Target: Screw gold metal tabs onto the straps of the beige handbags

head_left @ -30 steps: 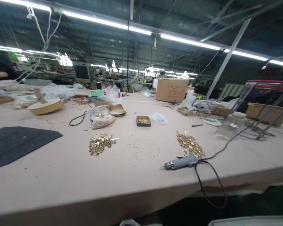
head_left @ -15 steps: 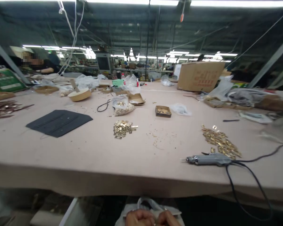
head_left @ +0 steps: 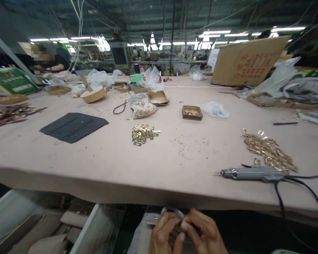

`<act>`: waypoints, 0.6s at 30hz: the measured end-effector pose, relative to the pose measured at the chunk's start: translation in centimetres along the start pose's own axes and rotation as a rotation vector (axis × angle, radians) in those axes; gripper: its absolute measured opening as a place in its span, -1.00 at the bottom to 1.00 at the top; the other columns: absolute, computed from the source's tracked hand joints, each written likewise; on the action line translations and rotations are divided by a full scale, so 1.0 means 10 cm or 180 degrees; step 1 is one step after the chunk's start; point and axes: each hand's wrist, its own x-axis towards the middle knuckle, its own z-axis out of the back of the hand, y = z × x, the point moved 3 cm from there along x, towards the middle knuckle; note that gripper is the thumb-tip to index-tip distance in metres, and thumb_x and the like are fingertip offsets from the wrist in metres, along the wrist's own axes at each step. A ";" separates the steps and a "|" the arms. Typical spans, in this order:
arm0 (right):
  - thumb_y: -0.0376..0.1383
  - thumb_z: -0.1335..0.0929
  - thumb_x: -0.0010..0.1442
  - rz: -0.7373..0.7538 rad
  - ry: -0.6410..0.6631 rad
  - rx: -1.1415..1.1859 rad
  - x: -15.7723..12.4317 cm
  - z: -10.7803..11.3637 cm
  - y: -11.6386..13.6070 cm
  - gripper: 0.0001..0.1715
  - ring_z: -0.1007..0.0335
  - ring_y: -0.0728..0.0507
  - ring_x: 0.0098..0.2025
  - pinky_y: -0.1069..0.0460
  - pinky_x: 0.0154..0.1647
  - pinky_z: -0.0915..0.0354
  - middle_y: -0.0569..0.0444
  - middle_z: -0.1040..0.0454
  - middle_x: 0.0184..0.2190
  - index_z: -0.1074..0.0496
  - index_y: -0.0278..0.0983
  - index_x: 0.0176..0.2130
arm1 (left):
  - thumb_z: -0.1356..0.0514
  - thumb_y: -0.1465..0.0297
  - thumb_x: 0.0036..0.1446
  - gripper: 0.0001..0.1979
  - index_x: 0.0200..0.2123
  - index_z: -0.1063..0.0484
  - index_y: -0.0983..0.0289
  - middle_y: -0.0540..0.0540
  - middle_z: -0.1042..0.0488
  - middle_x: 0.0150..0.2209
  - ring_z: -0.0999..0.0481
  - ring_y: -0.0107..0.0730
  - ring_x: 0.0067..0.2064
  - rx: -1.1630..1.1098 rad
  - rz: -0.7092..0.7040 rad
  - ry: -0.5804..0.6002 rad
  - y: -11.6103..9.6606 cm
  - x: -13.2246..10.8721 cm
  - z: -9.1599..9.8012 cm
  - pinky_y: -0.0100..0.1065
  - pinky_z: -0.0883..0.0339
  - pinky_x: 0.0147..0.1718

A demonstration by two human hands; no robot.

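At the bottom centre, below the table's front edge, a pale bag (head_left: 142,237) with a looped handle (head_left: 174,211) lies on my lap. My left hand (head_left: 163,234) is closed on it, with thumb and fingers pinched together. From the other side my right hand (head_left: 204,231) is closed as well, its fingertips meeting those of the left. The small part between the fingertips is mostly hidden by the fingers. Above on the table lie an electric screwdriver (head_left: 251,173), a pile of gold metal plates (head_left: 269,150) and a smaller pile of metal plates (head_left: 143,134).
A small box of tiny parts (head_left: 192,113), loose bits, a dark sheet (head_left: 74,127) and a tape roll (head_left: 93,95) are on the table (head_left: 159,169). A large carton (head_left: 249,61) stands at the back right. An open bin (head_left: 92,225) holds beige pieces at lower left. A person sits far left.
My view has tilted down and swung slightly left, so more of both hands and the bin shows. My hands have risen in the picture and stay closed together at the bag.
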 end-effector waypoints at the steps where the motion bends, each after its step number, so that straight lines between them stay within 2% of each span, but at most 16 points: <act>1: 0.08 -0.36 0.28 -0.0051 0.0095 0.0112 0.02 0.02 0.01 -0.54 -0.47 -0.18 -0.35 0.03 -0.26 -0.40 -0.03 -0.48 -0.44 -0.59 -0.18 -0.40 | -0.29 0.04 0.08 -0.65 -0.29 -0.65 0.18 0.24 -0.57 -0.30 -0.57 -0.08 -0.34 -0.0128 0.0137 0.0107 0.03 0.01 -0.04 -0.20 -0.45 -0.36; 3: 0.07 -0.32 0.31 -0.0172 0.0280 0.0293 0.06 0.02 0.03 -0.49 -0.43 -0.15 -0.36 0.04 -0.28 -0.36 0.00 -0.45 -0.47 -0.55 -0.21 -0.45 | -0.30 0.03 0.07 -0.60 -0.26 -0.62 0.25 0.22 -0.57 -0.35 -0.58 -0.14 -0.45 -0.0436 0.0714 0.0304 0.13 0.03 -0.13 -0.25 -0.43 -0.48; 5: 0.07 -0.31 0.32 -0.0405 0.0405 0.0473 0.08 0.00 0.01 -0.45 -0.42 -0.14 -0.35 0.04 -0.27 -0.32 0.01 -0.45 -0.46 -0.51 -0.24 -0.48 | -0.33 0.06 0.05 -0.57 -0.22 -0.57 0.32 0.20 -0.56 -0.39 -0.53 -0.27 -0.59 -0.0727 0.1211 0.0437 0.21 0.05 -0.19 -0.35 -0.31 -0.63; 8: 0.13 -0.33 0.27 -0.1092 0.0570 0.0900 0.07 -0.07 -0.10 -0.42 -0.41 -0.14 -0.37 0.03 -0.31 -0.28 0.00 -0.48 -0.46 -0.52 -0.28 -0.45 | -0.39 0.08 -0.01 -0.54 -0.26 -0.51 0.37 0.20 -0.57 -0.40 -0.47 -0.40 -0.66 -0.0955 0.1444 0.0446 0.24 0.06 -0.22 -0.45 -0.20 -0.72; 10: 0.19 -0.38 0.19 -0.1569 0.0719 0.1230 0.05 -0.13 -0.19 -0.37 -0.33 -0.09 -0.49 0.05 -0.44 -0.21 0.01 -0.48 -0.51 -0.54 -0.32 -0.41 | -0.43 0.10 -0.07 -0.54 -0.30 -0.48 0.35 0.19 -0.57 -0.39 -0.46 -0.42 -0.67 -0.1014 0.1558 0.0371 0.24 0.05 -0.21 -0.45 -0.24 -0.71; 12: 0.23 -0.42 0.10 -0.1846 0.0805 0.1478 0.02 -0.18 -0.26 -0.32 -0.20 -0.02 -0.59 0.08 -0.54 -0.09 0.03 -0.44 -0.58 -0.53 -0.36 -0.40 | -0.46 0.13 -0.13 -0.54 -0.30 -0.46 0.34 0.18 -0.58 -0.37 -0.48 -0.41 -0.66 -0.1080 0.1659 0.0327 0.25 0.04 -0.21 -0.45 -0.28 -0.70; 15: 0.23 -0.45 0.08 -0.1879 0.0860 0.1710 0.01 -0.21 -0.29 -0.32 -0.15 0.01 -0.60 0.09 -0.55 -0.04 0.04 -0.43 -0.59 -0.52 -0.37 -0.40 | -0.47 0.17 -0.14 -0.55 -0.30 -0.46 0.34 0.20 -0.59 -0.36 -0.48 -0.41 -0.67 -0.1160 0.1759 0.0273 0.28 0.02 -0.22 -0.45 -0.28 -0.71; 18: 0.17 -0.45 0.14 -0.1693 0.0985 0.1849 0.02 -0.22 -0.28 -0.39 -0.30 -0.04 -0.49 0.08 -0.47 -0.15 -0.01 -0.51 -0.47 -0.56 -0.36 -0.30 | -0.48 0.20 -0.14 -0.57 -0.30 -0.46 0.35 0.20 -0.60 -0.39 -0.48 -0.40 -0.68 -0.1221 0.1822 0.0194 0.32 0.04 -0.22 -0.44 -0.27 -0.72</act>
